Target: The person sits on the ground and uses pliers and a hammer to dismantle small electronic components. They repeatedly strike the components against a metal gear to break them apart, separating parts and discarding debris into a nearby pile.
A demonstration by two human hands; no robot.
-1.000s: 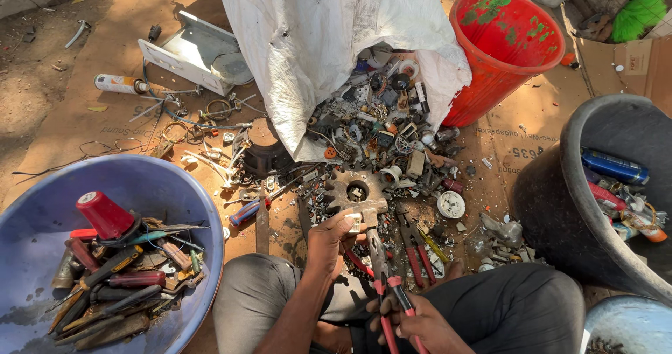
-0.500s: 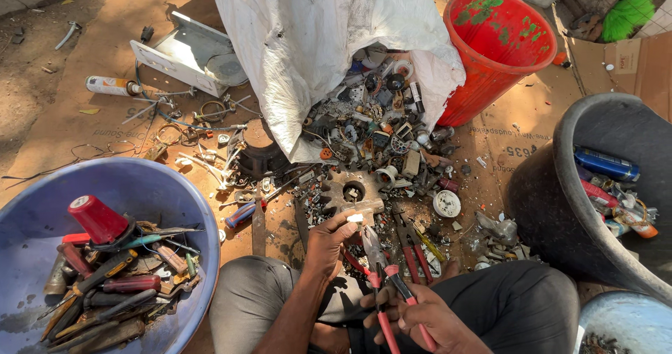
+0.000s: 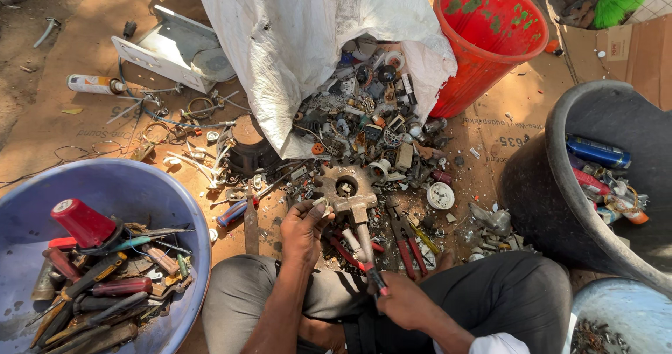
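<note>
Surroundings — a blue basin (image 3: 150,186) at left holding screwdrivers and a red cone (image 3: 82,222); a white sack (image 3: 308,39) spilling scrap parts over the ground; a red bucket (image 3: 490,53) just beside it; a black tub (image 3: 560,179) at right containing a blue can (image 3: 598,152); a white metal box (image 3: 164,49) behind.

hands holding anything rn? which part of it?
Left hand grips the rusty metal bracket at its lower left edge. Right hand holds a red-handled tool by its handle end.
</note>
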